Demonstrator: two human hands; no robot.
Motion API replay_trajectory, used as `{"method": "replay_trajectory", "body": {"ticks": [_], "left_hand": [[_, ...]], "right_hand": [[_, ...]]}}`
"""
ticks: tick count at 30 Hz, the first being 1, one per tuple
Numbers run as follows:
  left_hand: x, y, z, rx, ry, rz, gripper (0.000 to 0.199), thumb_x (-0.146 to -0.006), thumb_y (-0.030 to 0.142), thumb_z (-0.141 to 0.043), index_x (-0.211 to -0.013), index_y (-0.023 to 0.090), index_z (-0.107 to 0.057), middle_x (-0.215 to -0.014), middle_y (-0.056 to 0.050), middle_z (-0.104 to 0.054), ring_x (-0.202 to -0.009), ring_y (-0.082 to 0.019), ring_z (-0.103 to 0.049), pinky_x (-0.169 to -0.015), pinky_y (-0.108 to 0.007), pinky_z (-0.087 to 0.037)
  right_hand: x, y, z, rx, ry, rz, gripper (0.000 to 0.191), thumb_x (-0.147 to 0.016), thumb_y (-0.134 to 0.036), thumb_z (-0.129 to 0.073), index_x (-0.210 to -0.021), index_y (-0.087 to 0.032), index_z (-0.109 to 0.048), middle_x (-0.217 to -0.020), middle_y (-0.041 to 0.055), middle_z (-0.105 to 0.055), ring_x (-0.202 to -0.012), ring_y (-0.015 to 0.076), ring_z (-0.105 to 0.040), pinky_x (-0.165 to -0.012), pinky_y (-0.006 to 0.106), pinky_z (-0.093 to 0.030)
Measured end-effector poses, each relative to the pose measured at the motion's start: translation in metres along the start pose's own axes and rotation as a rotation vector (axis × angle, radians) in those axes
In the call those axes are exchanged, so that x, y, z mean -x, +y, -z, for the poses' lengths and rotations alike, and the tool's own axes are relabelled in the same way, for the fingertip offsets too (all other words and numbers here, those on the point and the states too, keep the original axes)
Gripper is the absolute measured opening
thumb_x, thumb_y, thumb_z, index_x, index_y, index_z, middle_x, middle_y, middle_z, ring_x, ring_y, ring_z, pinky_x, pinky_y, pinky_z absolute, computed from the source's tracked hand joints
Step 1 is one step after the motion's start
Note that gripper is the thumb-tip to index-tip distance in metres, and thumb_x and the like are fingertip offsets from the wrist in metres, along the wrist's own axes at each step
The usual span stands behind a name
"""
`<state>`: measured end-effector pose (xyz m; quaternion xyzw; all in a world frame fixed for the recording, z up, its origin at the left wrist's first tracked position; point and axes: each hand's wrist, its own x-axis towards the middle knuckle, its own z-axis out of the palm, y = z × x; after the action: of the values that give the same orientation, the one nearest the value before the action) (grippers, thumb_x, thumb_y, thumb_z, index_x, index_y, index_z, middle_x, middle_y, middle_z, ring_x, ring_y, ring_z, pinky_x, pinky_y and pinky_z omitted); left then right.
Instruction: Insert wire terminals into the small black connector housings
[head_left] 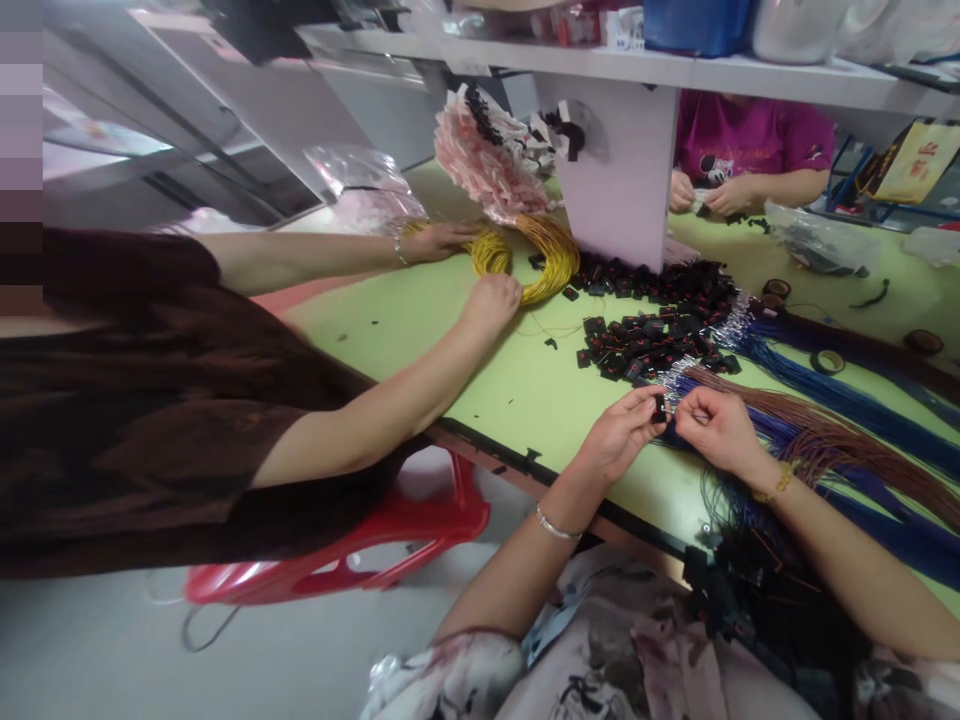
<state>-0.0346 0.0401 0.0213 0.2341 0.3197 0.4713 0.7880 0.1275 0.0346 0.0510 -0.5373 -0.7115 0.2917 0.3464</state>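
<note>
Pinched in the fingers of my left hand (621, 432) is a small black connector housing (660, 408). My right hand (716, 428) is closed beside it, thumb and fingertips together on a thin wire whose end points at the housing. Just beyond both hands lies a pile of loose black housings (622, 345) on the green table. Brown wires (810, 420) with silvery terminal ends (679, 372) stretch to the right, alongside blue wires (802, 375). On my lap, a heap of black housings with wires (780, 590) hangs below the table edge.
At the left, a co-worker's hands (491, 300) rest on a coil of yellow wires (555, 265). Another person in a purple shirt (750, 130) works across the table. Tape rolls (827, 361) lie at the right. A red stool (420, 530) stands by the table, and a shelf (570, 60) runs overhead.
</note>
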Motion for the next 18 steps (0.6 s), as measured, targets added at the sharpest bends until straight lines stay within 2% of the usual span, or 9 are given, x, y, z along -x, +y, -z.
{"method": "replay_trajectory", "body": {"ticks": [10, 18], "left_hand": [[-0.0002, -0.0015, -0.0003, -0.014, 0.062, -0.012, 0.024, -0.069, 0.02, -0.074, -0.092, 0.014, -0.068, -0.078, -0.002, -0.062, -0.067, -0.007, -0.057, -0.068, -0.02, -0.05], [-0.0007, -0.0004, 0.0011, -0.031, 0.048, -0.001, 0.024, -0.069, 0.02, -0.074, -0.092, 0.015, -0.069, -0.079, -0.002, -0.062, -0.067, -0.007, -0.057, -0.069, -0.02, -0.049]], "right_hand": [[0.0018, 0.0004, -0.0009, 0.042, 0.007, 0.01, 0.011, -0.071, -0.022, -0.055, -0.061, -0.017, -0.057, -0.049, -0.0048, -0.046, -0.045, 0.0073, -0.035, -0.047, 0.021, -0.027], [0.002, -0.0011, -0.0008, 0.032, 0.007, 0.015, 0.011, -0.071, -0.023, -0.054, -0.062, -0.017, -0.058, -0.05, -0.0045, -0.049, -0.045, 0.0072, -0.036, -0.047, 0.021, -0.028]]}}
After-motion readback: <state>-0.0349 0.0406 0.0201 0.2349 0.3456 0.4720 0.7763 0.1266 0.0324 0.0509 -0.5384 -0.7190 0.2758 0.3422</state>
